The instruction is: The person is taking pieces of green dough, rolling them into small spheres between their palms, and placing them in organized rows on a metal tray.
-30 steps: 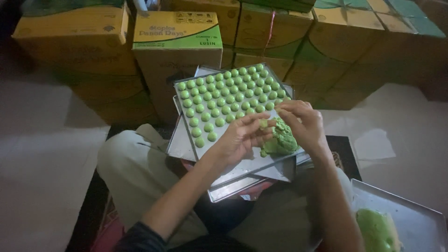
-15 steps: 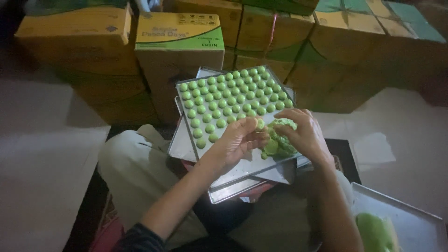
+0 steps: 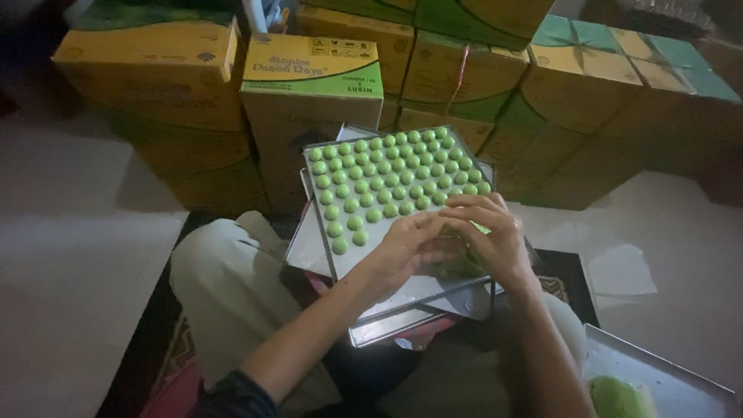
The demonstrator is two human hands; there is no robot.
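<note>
Below me, my left hand (image 3: pixel 406 248) and right hand (image 3: pixel 487 236) close together around a green dough lump (image 3: pixel 460 265) over the tray's (image 3: pixel 333 259) near corner, beside rows of green balls (image 3: pixel 387 182).

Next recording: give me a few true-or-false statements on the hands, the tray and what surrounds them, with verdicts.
1. Both hands, left hand and right hand, meet over a lump of green dough. True.
2. The metal tray holds rows of red balls. False: the small balls are green.
3. Cardboard boxes stand behind the tray. True.
4. The tray is completely filled. False: its near part is bare.
5. A second tray at lower right carries more green dough. True.
</note>
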